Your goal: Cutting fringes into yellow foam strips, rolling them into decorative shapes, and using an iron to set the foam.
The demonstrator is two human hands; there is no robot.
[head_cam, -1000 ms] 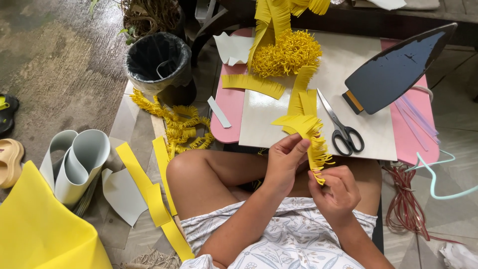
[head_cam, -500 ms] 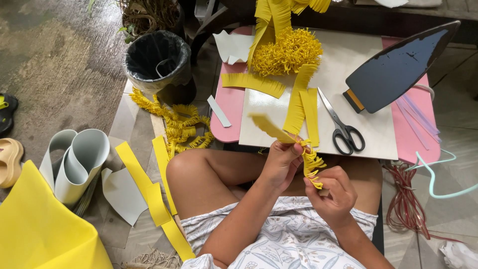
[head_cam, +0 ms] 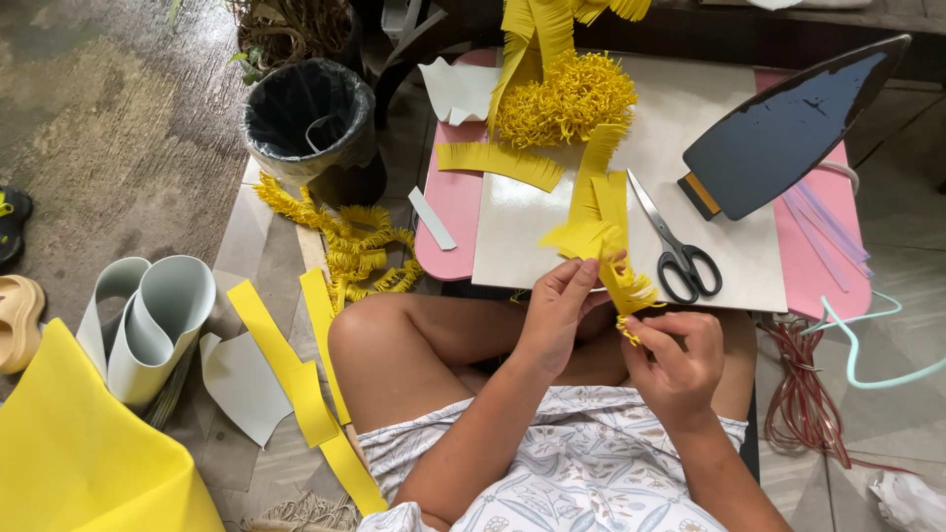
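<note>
At centre frame, just below the table edge: one fringed yellow strip (head_cam: 609, 258), foam or paper (cannot tell which), held over the lap between two hands.

Left hand (head_cam: 558, 313): fingers closed in a pinch on the strip's upper stretch, thumb on top.

Right hand (head_cam: 680, 363): fingertips closed tight on the strip's lower end, where the fringe bunches into a small coil (head_cam: 627, 330).

Handling note, as a judgement: the coil looks best kept tight by holding the uncut edge level and feeding with slight tension from the upper pinch, so the fringe fans evenly and the core does not spring loose.

On the table (head_cam: 448, 212) (pink, with a white board (head_cam: 512, 236) on it), upper centre: a pile of curled yellow fringe (head_cam: 564, 99), a flat fringed strip (head_cam: 498, 163), scissors (head_cam: 675, 241) just right of the held strip, and a dark flat iron-shaped piece (head_cam: 788, 123) at upper right.

On the floor, left: a black bin (head_cam: 307, 118), loose yellow curls (head_cam: 355, 246), plain yellow strips (head_cam: 296, 374), and rolled grey sheet (head_cam: 148, 325).
</note>
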